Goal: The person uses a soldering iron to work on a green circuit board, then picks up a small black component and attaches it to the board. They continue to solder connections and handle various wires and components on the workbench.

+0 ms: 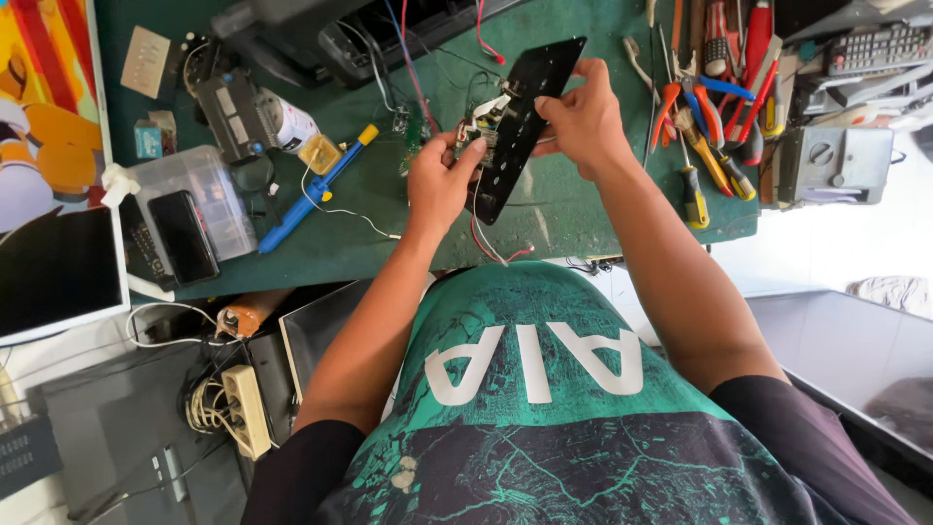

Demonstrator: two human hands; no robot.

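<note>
A long black panel (pixel 525 117) with round holes is held tilted above the green workbench (pixel 428 224). My right hand (pixel 581 122) grips its right edge near the middle. My left hand (pixel 442 180) holds the small circuit board (pixel 483 124) and wiring fixed to the panel's left side, thumb against it. Red and white wires (pixel 491 248) hang from the panel's lower end.
A blue desoldering pump (pixel 311 190) lies left of my hands. Screwdrivers and pliers (pixel 714 117) crowd the right side. A clear box with a phone (pixel 185 233) sits at left, a power strip (pixel 243 408) on the floor, a grey bin (pixel 846 340) at right.
</note>
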